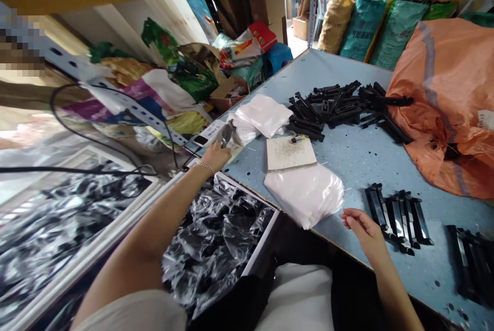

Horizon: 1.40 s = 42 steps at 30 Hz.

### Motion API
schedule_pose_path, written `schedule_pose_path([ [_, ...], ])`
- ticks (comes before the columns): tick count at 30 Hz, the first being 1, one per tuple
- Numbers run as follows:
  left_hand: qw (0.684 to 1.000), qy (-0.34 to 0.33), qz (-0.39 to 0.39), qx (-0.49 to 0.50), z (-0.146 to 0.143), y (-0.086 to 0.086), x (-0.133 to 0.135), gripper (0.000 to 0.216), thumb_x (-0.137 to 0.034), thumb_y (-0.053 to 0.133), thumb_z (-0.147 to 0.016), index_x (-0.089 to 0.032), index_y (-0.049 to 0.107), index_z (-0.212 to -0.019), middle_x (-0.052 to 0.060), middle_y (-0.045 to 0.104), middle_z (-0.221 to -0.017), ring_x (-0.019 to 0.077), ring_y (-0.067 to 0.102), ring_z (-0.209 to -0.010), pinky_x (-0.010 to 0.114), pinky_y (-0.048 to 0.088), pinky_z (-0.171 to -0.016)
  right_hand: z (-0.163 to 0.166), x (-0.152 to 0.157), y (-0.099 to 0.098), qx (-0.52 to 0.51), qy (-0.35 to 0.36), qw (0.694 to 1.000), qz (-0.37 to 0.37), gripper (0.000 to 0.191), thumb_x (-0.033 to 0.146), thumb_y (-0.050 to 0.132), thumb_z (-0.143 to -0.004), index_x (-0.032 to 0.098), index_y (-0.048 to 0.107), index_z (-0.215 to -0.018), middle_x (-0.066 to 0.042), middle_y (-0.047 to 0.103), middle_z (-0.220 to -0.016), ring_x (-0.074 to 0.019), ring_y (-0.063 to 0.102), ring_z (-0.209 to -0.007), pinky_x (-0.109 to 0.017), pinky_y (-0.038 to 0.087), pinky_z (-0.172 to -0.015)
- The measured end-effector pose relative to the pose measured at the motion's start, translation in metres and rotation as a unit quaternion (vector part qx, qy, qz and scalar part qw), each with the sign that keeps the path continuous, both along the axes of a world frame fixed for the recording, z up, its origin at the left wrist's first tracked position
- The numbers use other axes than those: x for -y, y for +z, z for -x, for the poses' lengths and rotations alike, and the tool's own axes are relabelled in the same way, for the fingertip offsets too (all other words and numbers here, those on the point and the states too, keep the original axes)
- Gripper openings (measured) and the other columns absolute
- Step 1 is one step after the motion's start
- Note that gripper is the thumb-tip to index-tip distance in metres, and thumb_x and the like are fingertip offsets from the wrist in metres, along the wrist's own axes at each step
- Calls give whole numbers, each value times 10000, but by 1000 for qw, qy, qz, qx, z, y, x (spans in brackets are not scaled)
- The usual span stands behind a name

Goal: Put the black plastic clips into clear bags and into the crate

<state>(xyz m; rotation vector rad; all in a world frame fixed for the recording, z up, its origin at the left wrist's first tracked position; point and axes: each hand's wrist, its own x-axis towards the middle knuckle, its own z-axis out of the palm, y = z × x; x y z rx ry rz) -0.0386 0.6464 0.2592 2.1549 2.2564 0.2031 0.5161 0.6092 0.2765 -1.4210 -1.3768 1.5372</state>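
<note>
The left hand (216, 156) is reaching far forward on an outstretched arm, its fingers curling around a small crinkled clear bag (227, 133) and pinching it at the near-left corner of the blue surface (347, 161). The right hand (363, 228) is resting palm down at the near edge, fingers loosely spread and holding nothing, their tips just touching the edge of a stack of white plastic bags (304, 194). Just right of those fingers a row of black plastic parts (397, 215) is lying on the surface. Beyond the stack a pale square board (289, 153) is sitting, and farther off a pile of black parts (339, 107). Below the left forearm a bin of wrapped black parts (216, 243) is standing beside the surface edge. Open blue surface is lying between the right fingers and an orange sack (447, 99).
</note>
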Motion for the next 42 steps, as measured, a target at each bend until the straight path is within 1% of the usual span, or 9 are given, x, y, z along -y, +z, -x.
schedule_pose_path([
  [8,991,-25,114,-70,-10,8,50,260,-67,475,-787,-142,697,-899,169,630,-1362,379,627,-1065,591,519,-906,-41,-6,1,154,-11,981,-119,391,536,579,-931,218,693,-1129,-102,743,-1076,-248,692,-928,-429,562,-868],
  [13,995,32,24,-97,-57,22,55,373,-137,395,-881,-123,738,-1027,212,505,-1516,628,425,-1306,838,398,-860,-74,-12,4,466,-34,851,-238,396,432,492,-992,168,662,-1234,-196,679,-1130,-343,635,-1031,-524,510,-909],
  [16,996,-20,-29,-80,-131,27,53,366,-245,409,-955,-109,706,-1121,244,580,-1403,528,507,-1285,715,457,-966,-67,-11,1,596,15,774,-211,420,423,555,-974,128,651,-1257,-243,673,-1097,-395,651,-1031,-518,509,-863],
  [19,987,-145,-7,71,-227,16,50,308,-257,436,-996,-146,695,-1118,153,710,-1092,289,679,-1031,428,560,-936,-55,-18,2,615,58,761,-200,392,355,502,-1007,168,609,-1334,-184,715,-960,-308,701,-847,-404,524,-747],
  [21,982,-153,-8,109,-279,2,47,239,-307,533,-981,-146,700,-1037,152,703,-1039,286,676,-1013,399,564,-905,-54,-30,8,608,106,748,-246,419,201,440,-1004,206,571,-1402,-179,729,-1056,-300,705,-919,-394,529,-774],
  [27,977,-73,63,188,-304,-22,34,191,-205,568,-961,-180,660,-796,73,689,-891,212,686,-846,311,538,-751,-64,-76,26,580,292,684,-333,512,26,474,-908,241,656,-1335,-145,566,-1454,-319,603,-1187,-462,520,-965],
  [30,969,-58,41,238,-294,-23,34,124,-254,666,-917,-185,644,-817,59,679,-896,205,669,-850,314,539,-772,-63,-79,24,567,299,691,-334,330,180,621,-924,202,709,-1242,-173,596,-1363,-360,582,-1194,-486,520,-965],
  [37,966,-70,16,248,-294,-25,41,207,-203,485,-1008,-185,667,-912,77,679,-951,206,676,-930,330,544,-866,-78,-55,3,483,323,756,-302,577,241,748,-838,182,585,-1389,-150,680,-1214,-338,623,-1150,-466,514,-988],
  [42,975,-54,6,216,-300,-26,54,114,-274,635,-928,-167,657,-895,127,674,-982,282,659,-979,398,551,-852,-79,-43,5,277,164,937,-133,453,458,741,-828,224,688,-1212,-85,738,-1111,-286,685,-1011,-421,540,-895],
])
